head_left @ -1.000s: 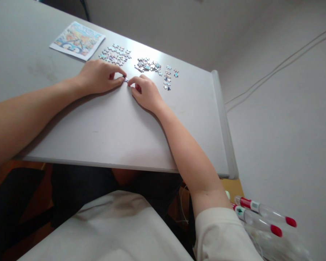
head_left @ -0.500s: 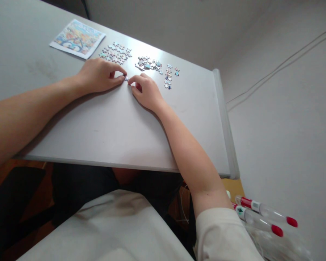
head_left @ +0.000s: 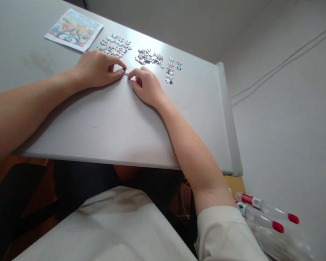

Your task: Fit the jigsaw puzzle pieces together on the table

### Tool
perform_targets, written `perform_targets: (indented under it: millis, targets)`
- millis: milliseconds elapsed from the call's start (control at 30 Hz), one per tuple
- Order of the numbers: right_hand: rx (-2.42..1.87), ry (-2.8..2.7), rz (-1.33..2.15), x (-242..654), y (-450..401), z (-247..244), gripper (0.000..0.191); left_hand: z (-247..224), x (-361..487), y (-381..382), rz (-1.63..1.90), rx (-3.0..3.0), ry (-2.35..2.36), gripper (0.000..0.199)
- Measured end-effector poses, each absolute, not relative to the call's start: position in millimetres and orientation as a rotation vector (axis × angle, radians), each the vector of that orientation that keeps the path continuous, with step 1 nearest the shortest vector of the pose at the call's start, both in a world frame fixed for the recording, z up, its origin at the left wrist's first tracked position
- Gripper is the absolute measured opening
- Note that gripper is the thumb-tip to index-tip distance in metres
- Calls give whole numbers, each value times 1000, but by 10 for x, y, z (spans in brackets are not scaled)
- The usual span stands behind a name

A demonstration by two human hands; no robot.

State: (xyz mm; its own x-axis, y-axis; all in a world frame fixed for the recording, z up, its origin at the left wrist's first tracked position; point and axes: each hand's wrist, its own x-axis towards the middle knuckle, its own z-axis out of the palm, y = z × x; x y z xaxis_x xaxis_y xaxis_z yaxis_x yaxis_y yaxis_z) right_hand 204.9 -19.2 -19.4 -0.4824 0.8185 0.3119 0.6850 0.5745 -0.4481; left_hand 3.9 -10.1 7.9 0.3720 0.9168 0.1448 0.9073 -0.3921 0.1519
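On the table, a small puzzle piece (head_left: 126, 73) lies between the fingertips of both hands. My left hand (head_left: 100, 69) pinches it from the left with thumb and index finger. My right hand (head_left: 146, 85) is closed, its bent index finger at the right side of the piece. Beyond the hands are a spread of puzzle pieces (head_left: 115, 46), a denser heap (head_left: 149, 58), and a narrow column of pieces (head_left: 169, 71). A few joined pieces (head_left: 179, 65) sit to the right of that column.
A printed picture sheet (head_left: 75, 30) lies at the back left of the table (head_left: 119, 127). The table's right edge has a raised grey strip (head_left: 229, 116). Plastic bottles with red caps (head_left: 271, 210) are below, at the lower right, beside the wall.
The view has shifted slightly, so the table items appear a little higher. Both hands keep nearly the same pose around the small piece.
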Motion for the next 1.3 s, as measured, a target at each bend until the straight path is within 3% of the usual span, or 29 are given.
perform_targets:
  millis: [467,1300]
  targets:
    - [-1163,-2343,305,2054,-181,-215,28,88,50,-91,426,2562,1676,42]
    - [-1236,-2258,400,2039,-282,-78,23,77,42,-54,419,2555,1669,44]
